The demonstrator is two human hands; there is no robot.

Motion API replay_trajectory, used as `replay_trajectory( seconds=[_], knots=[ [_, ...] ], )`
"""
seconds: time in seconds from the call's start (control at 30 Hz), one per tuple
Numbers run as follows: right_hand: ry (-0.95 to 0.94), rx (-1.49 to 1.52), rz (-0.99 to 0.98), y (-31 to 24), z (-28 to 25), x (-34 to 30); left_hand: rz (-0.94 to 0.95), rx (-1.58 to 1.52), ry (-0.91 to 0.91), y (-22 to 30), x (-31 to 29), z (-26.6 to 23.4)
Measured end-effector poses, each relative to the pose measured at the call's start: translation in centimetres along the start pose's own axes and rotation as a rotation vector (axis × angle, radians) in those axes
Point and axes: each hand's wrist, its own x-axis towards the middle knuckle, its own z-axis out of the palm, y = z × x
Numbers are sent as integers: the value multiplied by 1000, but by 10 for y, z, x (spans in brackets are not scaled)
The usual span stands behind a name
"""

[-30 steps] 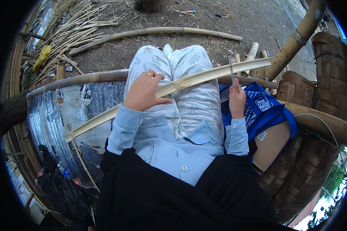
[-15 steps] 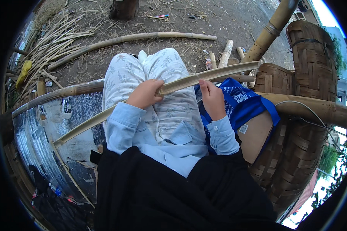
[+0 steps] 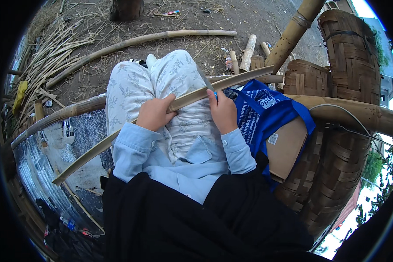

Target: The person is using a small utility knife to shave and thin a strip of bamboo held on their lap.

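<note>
A long split bamboo strip (image 3: 196, 97) lies slantwise across my lap, its near-left end low and its far-right end raised. My left hand (image 3: 156, 112) is closed around the strip at its middle, thumb on top. A short way to the right, my right hand (image 3: 224, 112) grips a knife (image 3: 204, 78), with a bit of blue showing at its handle. The grey blade points up and away, crossing the strip at its far edge; whether it cuts into the bamboo I cannot tell. Most of the handle is hidden in my fist.
A blue bag (image 3: 260, 118) with a cardboard piece (image 3: 286, 146) stands at my right, before woven bamboo baskets (image 3: 351, 56). A thick bamboo pole (image 3: 345, 111) runs there. Ahead lie a long bamboo pole (image 3: 139, 42) and a heap of thin strips (image 3: 52, 50). Silvery sheeting (image 3: 43, 153) covers the left.
The strip's left end has swung down and towards me, and the strip has turned over somewhat. My right hand has turned, so the knife blade now shows broadside. The whole view has shifted slightly.
</note>
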Motion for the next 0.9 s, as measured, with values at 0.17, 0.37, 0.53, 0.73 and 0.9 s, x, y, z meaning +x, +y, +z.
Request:
replay_trajectory(
  seconds=[0.17,0.37,0.53,0.73,0.9],
  knots=[
    [-19,-20,37,1,-3,-1,-13,36,-19,0,0,1],
    [38,-67,-61,14,-8,7,-62,72,-10,8,-3,4],
    [93,-142,-19,6,5,-3,-36,52,19,10,0,3],
    [-10,-36,20,15,-15,6,-31,76,8,11,-5,8],
    [38,99,8,8,5,-7,-29,98,37,11,-4,7]
  ],
)
